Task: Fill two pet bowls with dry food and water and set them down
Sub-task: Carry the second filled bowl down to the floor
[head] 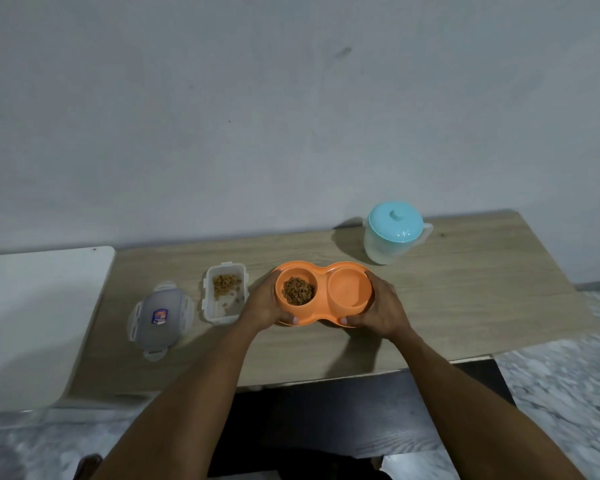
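Wooden table (447, 306): left hand (261, 306), right hand (383, 308) grip orange double bowl (347, 289).

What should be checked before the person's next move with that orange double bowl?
1. Left hand grips the orange plastic double bowl: ok.
2. Right hand grips its other end: ok.
3. Brown dry food in the left well: ok.
4. Water in the right well: cannot tell.
5. Clear rectangular food box closed: not ok; its clear clip lid lies beside it.
6. Translucent jug with pale blue lid stands apart from the bowl: ok.
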